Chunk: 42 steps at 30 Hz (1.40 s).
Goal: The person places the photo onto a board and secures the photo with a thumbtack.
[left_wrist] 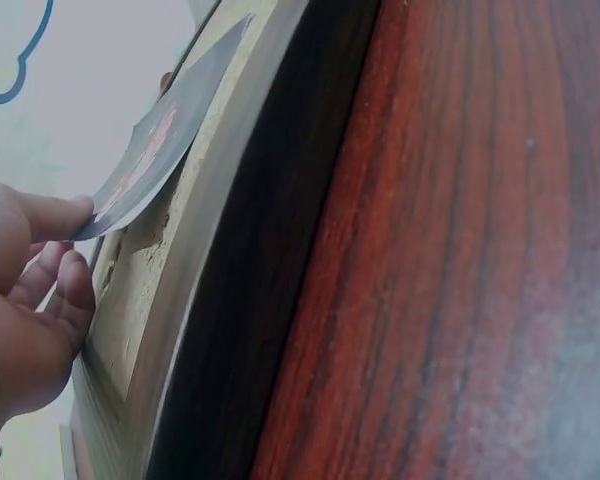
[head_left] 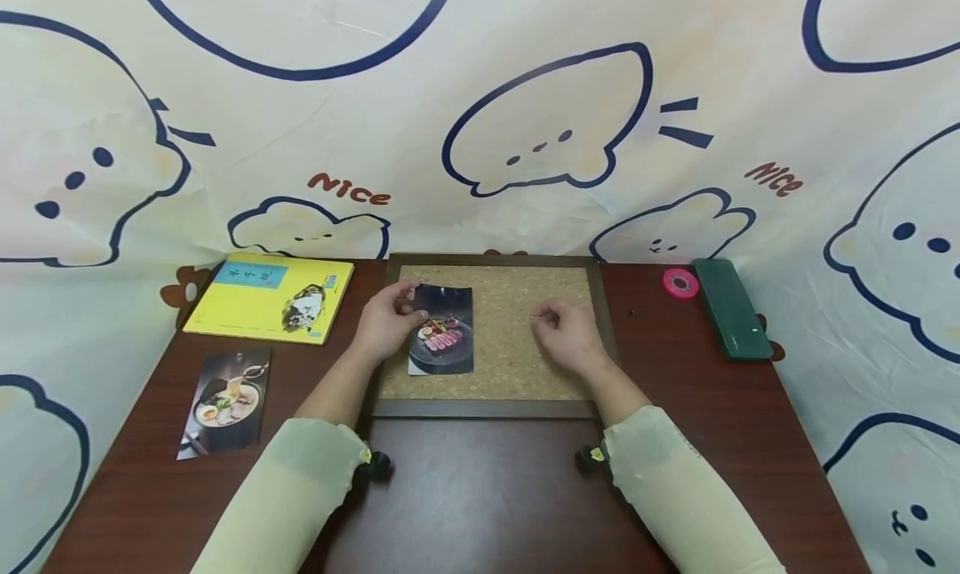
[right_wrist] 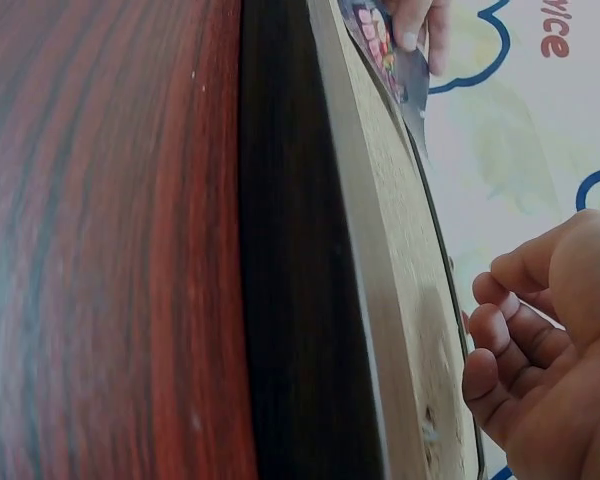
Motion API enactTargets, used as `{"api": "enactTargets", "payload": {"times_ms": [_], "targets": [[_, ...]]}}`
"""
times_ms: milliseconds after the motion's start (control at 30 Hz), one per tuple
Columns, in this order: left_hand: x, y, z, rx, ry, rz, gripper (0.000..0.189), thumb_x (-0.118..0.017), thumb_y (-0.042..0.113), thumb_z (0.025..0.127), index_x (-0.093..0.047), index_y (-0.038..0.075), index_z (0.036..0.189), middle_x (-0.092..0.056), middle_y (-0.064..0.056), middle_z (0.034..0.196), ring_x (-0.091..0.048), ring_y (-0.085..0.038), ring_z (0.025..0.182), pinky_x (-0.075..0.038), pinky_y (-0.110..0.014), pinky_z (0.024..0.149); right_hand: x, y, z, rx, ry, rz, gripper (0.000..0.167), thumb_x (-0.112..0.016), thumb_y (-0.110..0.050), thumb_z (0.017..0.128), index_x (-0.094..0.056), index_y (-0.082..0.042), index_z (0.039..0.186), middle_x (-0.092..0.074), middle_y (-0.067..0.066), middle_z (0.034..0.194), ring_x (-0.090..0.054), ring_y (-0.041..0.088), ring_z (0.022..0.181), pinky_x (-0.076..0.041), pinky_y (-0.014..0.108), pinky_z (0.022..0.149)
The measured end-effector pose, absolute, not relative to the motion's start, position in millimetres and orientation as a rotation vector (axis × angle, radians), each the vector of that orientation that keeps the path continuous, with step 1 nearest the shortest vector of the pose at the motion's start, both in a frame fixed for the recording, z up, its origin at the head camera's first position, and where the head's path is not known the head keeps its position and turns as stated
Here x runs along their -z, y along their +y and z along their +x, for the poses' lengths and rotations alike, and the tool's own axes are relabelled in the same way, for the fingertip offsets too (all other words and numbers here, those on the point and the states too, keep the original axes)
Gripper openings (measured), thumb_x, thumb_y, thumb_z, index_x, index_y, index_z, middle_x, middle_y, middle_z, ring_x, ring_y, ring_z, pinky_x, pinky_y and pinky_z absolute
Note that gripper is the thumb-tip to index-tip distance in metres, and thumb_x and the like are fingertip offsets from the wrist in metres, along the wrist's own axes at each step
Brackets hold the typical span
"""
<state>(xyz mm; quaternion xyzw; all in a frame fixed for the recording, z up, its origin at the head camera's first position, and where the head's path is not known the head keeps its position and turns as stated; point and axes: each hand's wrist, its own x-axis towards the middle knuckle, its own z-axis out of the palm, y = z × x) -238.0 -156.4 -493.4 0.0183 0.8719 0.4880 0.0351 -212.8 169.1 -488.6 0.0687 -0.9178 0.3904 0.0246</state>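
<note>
My left hand (head_left: pixel 386 322) pinches the left edge of a dark photo card (head_left: pixel 442 357) showing sliced meat on a plate. In the left wrist view the card (left_wrist: pixel 170 140) bows, its held edge raised off the cork board (head_left: pixel 517 349), which has a dark wooden frame. Over the board's right part hovers my right hand (head_left: pixel 570 336), fingers loosely curled. The right wrist view shows that hand (right_wrist: pixel 550 350) with thumb and index finger close together and nothing visible between them. Part of the card (right_wrist: pixel 385 55) and of the left hand appear at the top there.
A yellow book (head_left: pixel 247 307) lies at the back left, with a noodle-bowl photo card (head_left: pixel 225 407) in front of it. To the right are a pink tape roll (head_left: pixel 680 283) and a long green case (head_left: pixel 731 307). A patterned cloth hangs behind the brown table (head_left: pixel 480 507).
</note>
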Motion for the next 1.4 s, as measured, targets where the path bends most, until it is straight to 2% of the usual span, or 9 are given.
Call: {"api": "enactTargets", "payload": {"times_ms": [333, 667, 1067, 1400], "targets": [[500, -153, -246, -1.328, 2.763, 0.145, 0.056, -0.077, 0.011, 0.093, -0.058, 0.007, 0.146, -0.059, -0.012, 0.117, -0.058, -0.027, 0.101, -0.049, -0.043, 0.087, 489, 149, -221, -1.189, -2.892, 0.200, 0.014, -0.064, -0.022, 0.099, -0.075, -0.016, 0.106, -0.072, -0.001, 0.098, -0.066, 0.018, 0.091, -0.055, 0.039, 0.084], [501, -151, -248, -1.200, 2.773, 0.152, 0.057, -0.078, 0.016, 0.093, -0.058, 0.008, 0.146, -0.059, -0.010, 0.114, -0.056, -0.026, 0.100, -0.047, -0.042, 0.087, 488, 124, -231, -1.279, -2.887, 0.210, 0.015, -0.063, -0.018, 0.097, -0.075, -0.015, 0.105, -0.071, -0.002, 0.094, -0.066, 0.017, 0.086, -0.055, 0.037, 0.081], [500, -150, -248, -1.219, 2.760, 0.173, 0.056, -0.079, 0.016, 0.093, -0.059, 0.006, 0.144, -0.059, -0.011, 0.115, -0.056, -0.026, 0.101, -0.047, -0.041, 0.087, 484, 94, -244, -1.261, -2.890, 0.317, 0.012, -0.065, -0.015, 0.097, -0.074, -0.016, 0.105, -0.071, -0.003, 0.095, -0.067, 0.017, 0.088, -0.056, 0.034, 0.082], [498, -150, -247, -1.208, 2.756, 0.181, 0.057, -0.078, 0.016, 0.093, -0.058, 0.004, 0.145, -0.061, -0.014, 0.118, -0.058, -0.028, 0.105, -0.050, -0.046, 0.090, 486, 75, -258, -1.200, -2.931, 0.353, 0.007, -0.066, -0.018, 0.098, -0.073, -0.017, 0.101, -0.069, -0.003, 0.091, -0.064, 0.016, 0.083, -0.053, 0.034, 0.077]]}}
